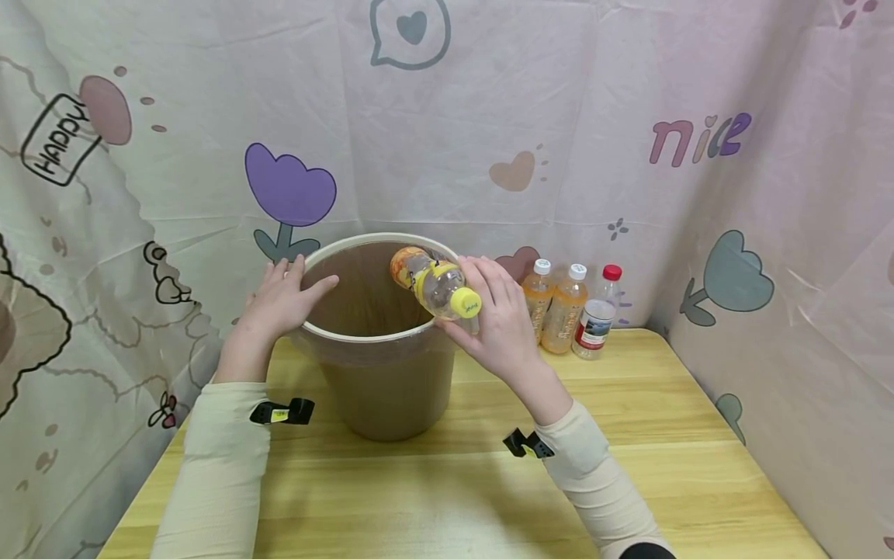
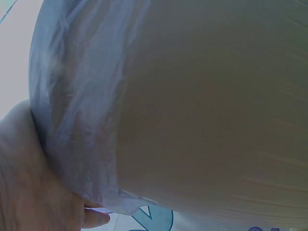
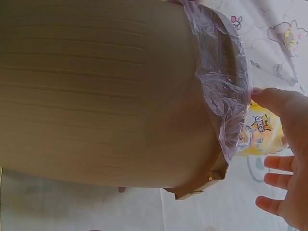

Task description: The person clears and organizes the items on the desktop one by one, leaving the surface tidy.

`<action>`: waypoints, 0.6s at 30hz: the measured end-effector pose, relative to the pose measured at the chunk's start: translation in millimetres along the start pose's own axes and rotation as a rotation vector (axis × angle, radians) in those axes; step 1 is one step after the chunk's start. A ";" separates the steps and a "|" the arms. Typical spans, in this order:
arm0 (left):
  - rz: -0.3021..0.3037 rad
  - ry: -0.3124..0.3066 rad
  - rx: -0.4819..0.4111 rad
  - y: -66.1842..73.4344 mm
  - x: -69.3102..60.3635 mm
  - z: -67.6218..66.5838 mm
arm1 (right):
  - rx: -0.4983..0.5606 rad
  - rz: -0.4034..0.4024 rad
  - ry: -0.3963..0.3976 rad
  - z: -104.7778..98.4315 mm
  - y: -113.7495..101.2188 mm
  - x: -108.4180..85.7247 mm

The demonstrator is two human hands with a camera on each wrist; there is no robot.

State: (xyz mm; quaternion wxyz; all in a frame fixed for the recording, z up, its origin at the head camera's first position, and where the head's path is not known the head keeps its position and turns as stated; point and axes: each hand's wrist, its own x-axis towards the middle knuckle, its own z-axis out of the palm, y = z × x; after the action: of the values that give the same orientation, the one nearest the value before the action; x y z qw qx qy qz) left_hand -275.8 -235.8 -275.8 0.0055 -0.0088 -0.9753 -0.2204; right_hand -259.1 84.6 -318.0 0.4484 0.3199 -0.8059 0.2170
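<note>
Yellow-capped bottle (image 1: 436, 283) tilted over the open bin (image 1: 391, 380), right hand (image 1: 499, 318) thumb and fingers parted about its near end (pinching or not, cannot tell), left hand (image 1: 279, 299) fingers spread at the rim (image 1: 370, 339); lopsided release could clip that edge, tumbling it outside.

1. Bin (image 1: 394, 392): brown; rim (image 1: 370, 339) off-white.
2. Held bottle (image 1: 436, 286): yellow cap, yellow-orange label.
3. Two bottles (image 1: 566, 314): orange, white caps.
4. Rightmost bottle (image 1: 597, 317): red cap.
5. Table (image 1: 391, 497): yellow, wood-grained.
6. Curtain (image 1: 447, 140): pale, tulips, hearts.
</note>
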 end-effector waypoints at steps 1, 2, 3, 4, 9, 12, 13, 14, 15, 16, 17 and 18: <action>0.000 0.000 -0.001 -0.1 -0.1 0.0 | -0.001 0.004 -0.004 -0.2 -0.5 0.4; 0.000 0.001 -0.001 -0.1 -0.2 -0.1 | -0.003 0.007 -0.008 -0.4 -0.9 0.6; 0.000 0.002 -0.001 0.0 -0.3 -0.1 | -0.004 0.011 -0.012 -0.3 -1.1 0.8; 0.000 0.003 -0.002 0.1 -0.3 -0.2 | -0.005 0.015 -0.016 -0.4 -1.3 0.9; 0.000 0.005 -0.004 0.2 0.1 -0.1 | -0.018 0.026 -0.048 -1.7 -1.4 0.6; 0.000 0.001 -0.005 -0.4 0.7 0.0 | -0.048 0.015 -0.080 -2.1 -0.7 -0.5; 0.001 0.000 -0.003 -0.6 0.9 0.0 | -0.059 0.009 -0.088 -2.1 -0.3 -1.1; 0.001 0.000 -0.003 -0.7 1.0 0.1 | -0.068 0.005 -0.096 -2.3 -0.1 -1.5; 0.002 0.000 -0.003 -0.7 1.1 0.2 | -0.074 0.000 -0.101 -2.3 0.3 -1.9; 0.001 -0.001 -0.002 -0.7 1.1 0.3 | -0.078 -0.003 -0.106 -2.7 0.7 -2.5; 0.002 0.000 -0.001 -0.8 1.1 0.3 | -0.079 -0.004 -0.108 -3.1 0.8 -2.9; 0.002 0.000 0.000 -0.7 1.0 0.3 | -0.078 -0.002 -0.110 -3.6 1.0 -3.3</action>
State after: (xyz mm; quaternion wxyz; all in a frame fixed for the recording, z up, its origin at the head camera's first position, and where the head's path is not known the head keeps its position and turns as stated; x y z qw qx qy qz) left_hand -276.8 -236.2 -276.4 0.0056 -0.0097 -0.9754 -0.2203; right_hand -256.5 88.7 -319.1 0.4156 0.3147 -0.8369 0.1670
